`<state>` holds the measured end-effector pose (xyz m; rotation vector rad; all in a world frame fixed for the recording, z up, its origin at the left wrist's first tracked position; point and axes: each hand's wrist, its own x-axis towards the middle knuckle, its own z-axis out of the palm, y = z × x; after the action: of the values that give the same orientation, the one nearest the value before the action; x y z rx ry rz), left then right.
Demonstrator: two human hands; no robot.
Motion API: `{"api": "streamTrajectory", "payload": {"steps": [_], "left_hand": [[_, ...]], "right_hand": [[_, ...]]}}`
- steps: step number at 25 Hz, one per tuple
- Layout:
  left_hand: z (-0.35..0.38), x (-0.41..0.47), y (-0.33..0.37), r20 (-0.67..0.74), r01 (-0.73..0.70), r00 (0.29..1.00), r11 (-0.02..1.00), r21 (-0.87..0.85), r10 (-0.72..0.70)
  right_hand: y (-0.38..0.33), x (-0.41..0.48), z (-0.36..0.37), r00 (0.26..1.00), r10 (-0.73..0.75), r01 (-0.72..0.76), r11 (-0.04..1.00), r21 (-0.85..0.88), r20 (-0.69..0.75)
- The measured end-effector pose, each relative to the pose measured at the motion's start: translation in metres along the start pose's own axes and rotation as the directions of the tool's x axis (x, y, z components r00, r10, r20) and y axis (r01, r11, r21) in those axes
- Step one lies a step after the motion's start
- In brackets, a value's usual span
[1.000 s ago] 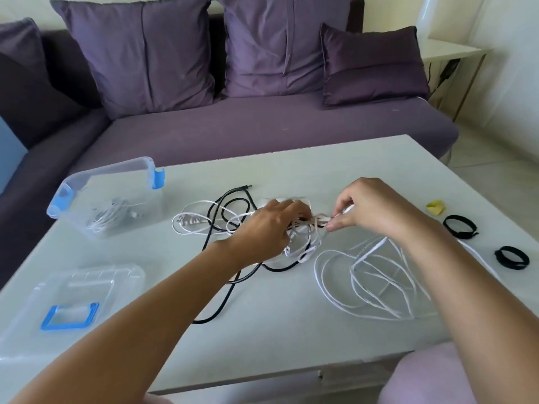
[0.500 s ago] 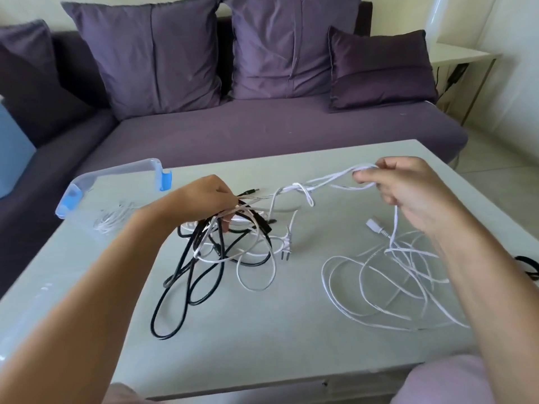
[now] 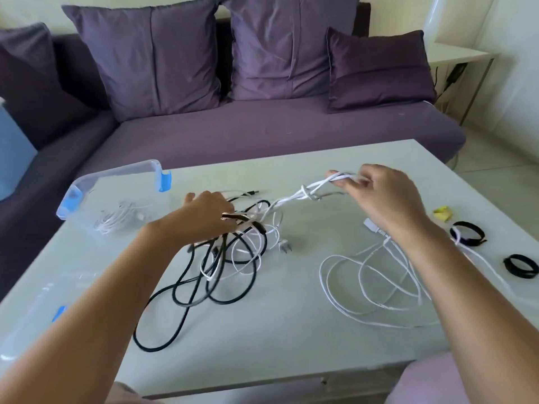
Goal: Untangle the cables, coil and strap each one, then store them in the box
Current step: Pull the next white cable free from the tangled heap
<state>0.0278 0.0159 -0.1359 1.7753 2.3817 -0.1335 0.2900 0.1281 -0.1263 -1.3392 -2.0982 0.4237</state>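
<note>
The left hand grips the messy bunch of black and white cables on the table, and the right hand pinches a white cable with a knot in it and holds it up. The clear box sits at the left with one coiled cable inside, and two black straps lie at the right.

I'm seeing the box sitting far left on the table, the tangle lying centre, the loose cable sprawling right, the straps lying rightmost.
</note>
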Motion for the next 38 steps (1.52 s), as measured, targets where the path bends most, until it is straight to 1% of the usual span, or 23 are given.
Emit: {"api": "streamTrajectory", "payload": {"steps": [2,4,5,6,7,9,10,12,13,15,16,17,19,21,23,25,28,29,31,33,36,37,38], "left_hand": [[0.002,-0.005,0.008,-0.147,-0.082,0.985,0.996,0.032,0.086],[0.003,-0.011,0.020,-0.271,-0.208,0.944,0.977,-0.045,0.189],[0.003,-0.015,0.029,-0.288,-0.275,0.929,0.954,-0.121,0.232],[0.003,-0.018,0.039,-0.264,-0.314,0.931,0.924,-0.217,0.254],[0.004,-0.022,0.047,-0.209,-0.322,0.941,0.895,-0.308,0.266],[0.007,-0.024,0.054,-0.107,-0.315,0.949,0.857,-0.409,0.298],[0.009,-0.024,0.057,-0.082,-0.308,0.949,0.847,-0.432,0.303],[0.014,-0.022,0.062,-0.055,-0.282,0.956,0.854,-0.437,0.287],[0.017,-0.021,0.067,-0.061,-0.268,0.962,0.873,-0.407,0.267],[0.019,-0.018,0.074,-0.074,-0.262,0.965,0.906,-0.334,0.251],[0.017,-0.018,0.074,-0.048,-0.254,0.966,0.904,-0.345,0.253],[0.012,-0.019,0.071,-0.008,-0.236,0.967,0.886,-0.399,0.255],[-0.002,-0.022,0.058,0.065,-0.178,0.965,0.813,-0.554,0.256],[-0.010,-0.024,0.043,0.051,-0.160,0.959,0.681,-0.714,0.278],[-0.007,-0.023,0.028,0.011,-0.182,0.941,0.535,-0.825,0.337],[-0.002,-0.018,0.020,0.007,-0.164,0.922,0.406,-0.899,0.387],[-0.003,-0.013,0.017,-0.016,-0.095,0.931,0.199,-0.975,0.365],[-0.004,-0.012,0.017,-0.043,-0.095,0.924,0.119,-0.988,0.381],[-0.004,-0.013,0.020,-0.086,-0.095,0.903,0.001,-0.995,0.421],[-0.005,-0.015,0.021,-0.070,-0.063,0.903,-0.029,-0.998,0.425],[-0.008,-0.017,0.020,-0.017,-0.019,0.895,0.001,-1.000,0.446],[-0.008,-0.017,0.021,-0.012,-0.024,0.890,0.021,-0.999,0.455],[-0.009,-0.019,0.023,-0.017,-0.043,0.888,0.047,-0.998,0.460]], "right_hand": [[-0.006,-0.003,0.003,0.992,0.068,-0.073,0.996,0.045,0.109],[-0.011,-0.003,0.000,0.981,0.116,-0.133,0.985,0.108,0.153],[-0.011,-0.002,-0.004,0.975,0.138,-0.168,0.971,0.170,0.174],[-0.010,0.001,-0.008,0.966,0.166,-0.215,0.940,0.263,0.198],[-0.008,0.004,-0.013,0.954,0.199,-0.273,0.883,0.381,0.223],[0.002,0.009,-0.022,0.925,0.261,-0.377,0.714,0.590,0.275],[0.007,0.011,-0.025,0.911,0.280,-0.411,0.635,0.653,0.302],[0.015,0.013,-0.028,0.885,0.277,-0.465,0.522,0.715,0.374],[0.017,0.013,-0.028,0.878,0.264,-0.479,0.494,0.725,0.400],[0.021,0.014,-0.025,0.877,0.264,-0.480,0.478,0.736,0.400],[0.022,0.016,-0.025,0.879,0.280,-0.475,0.478,0.738,0.385],[0.024,0.017,-0.025,0.882,0.299,-0.469,0.486,0.738,0.364],[0.029,0.018,-0.027,0.898,0.314,-0.437,0.557,0.707,0.307],[0.033,0.017,-0.028,0.922,0.276,-0.385,0.704,0.596,0.270],[0.034,0.017,-0.024,0.933,0.228,-0.344,0.798,0.495,0.279],[0.033,0.018,-0.018,0.937,0.202,-0.326,0.800,0.503,0.286],[0.027,0.019,-0.017,0.941,0.196,-0.333,0.690,0.642,0.278],[0.025,0.019,-0.016,0.941,0.186,-0.331,0.675,0.659,0.283],[0.021,0.015,-0.011,0.933,0.149,-0.328,0.727,0.604,0.327],[0.015,0.008,-0.003,0.909,0.099,-0.313,0.805,0.505,0.406],[0.000,-0.002,0.010,0.879,0.068,-0.273,0.883,0.381,0.472],[-0.005,-0.005,0.014,0.885,0.043,-0.253,0.880,0.402,0.463],[-0.012,-0.009,0.016,0.895,-0.011,-0.225,0.853,0.471,0.447]]}}
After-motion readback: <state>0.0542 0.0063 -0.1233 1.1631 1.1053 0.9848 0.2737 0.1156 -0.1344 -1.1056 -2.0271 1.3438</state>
